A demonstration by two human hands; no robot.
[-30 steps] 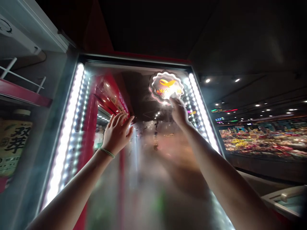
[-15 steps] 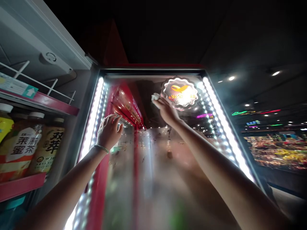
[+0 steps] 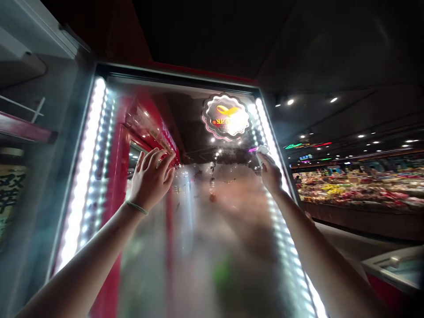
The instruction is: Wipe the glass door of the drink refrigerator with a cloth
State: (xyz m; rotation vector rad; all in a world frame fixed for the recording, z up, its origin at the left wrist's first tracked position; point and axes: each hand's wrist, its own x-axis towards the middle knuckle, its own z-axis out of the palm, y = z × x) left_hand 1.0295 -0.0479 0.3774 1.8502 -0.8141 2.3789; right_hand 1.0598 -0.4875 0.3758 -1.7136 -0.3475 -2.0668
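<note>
A fogged glass door [image 3: 198, 229] with bright light strips along both sides stands in front of me. My left hand [image 3: 149, 176] rests its spread fingers against the left part of the glass, holding nothing. At the door's right side, beside the light strip, my right hand [image 3: 272, 174] pinches a crumpled white cloth or tissue [image 3: 264, 150] at the glass. Streaks and drops mark the middle of the pane, which is clearer above and misted below. A round scalloped logo sticker [image 3: 227, 117] sits near the top right of the door.
At left is the cooler's interior, with a shelf rail [image 3: 26, 126] and a blurred bottle [image 3: 9, 190]. Beyond the door on the right lies a produce display [image 3: 357, 190]. A low case with a glass top [image 3: 397, 265] stands at lower right.
My right hand has moved right and down with the white cloth, from beside the logo to the right light strip. My left hand stays on the glass; the view has turned right.
</note>
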